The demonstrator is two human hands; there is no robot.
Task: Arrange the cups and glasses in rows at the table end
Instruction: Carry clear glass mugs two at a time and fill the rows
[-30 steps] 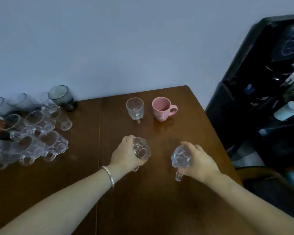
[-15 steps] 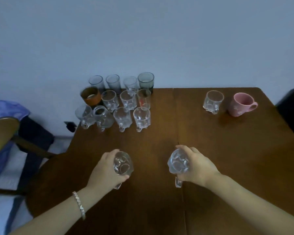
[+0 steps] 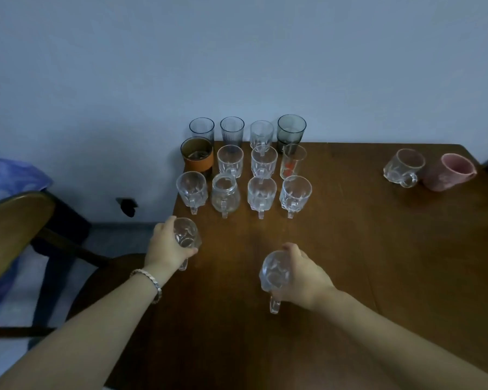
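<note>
Both hands moved fwd toward rows | L hand [image 3: 168, 249] holds glass mug [image 3: 187, 236] | R hand [image 3: 303, 275] holds 2nd glass mug [image 3: 273, 274] | above bench [image 3: 350, 263]

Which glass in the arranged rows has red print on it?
The narrow glass with red print, at the right end of the middle row, beside the clear mugs; every other glass there lacks red markings.

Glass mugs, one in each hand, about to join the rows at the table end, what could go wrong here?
1. The left hand holds its glass mug right at the table edge; set down there, it could tip off.
2. The front row has handles jutting toward the person; the incoming mugs could knock them.
3. The right hand grips its mug from the side, handle dangling, so it might slip.
</note>
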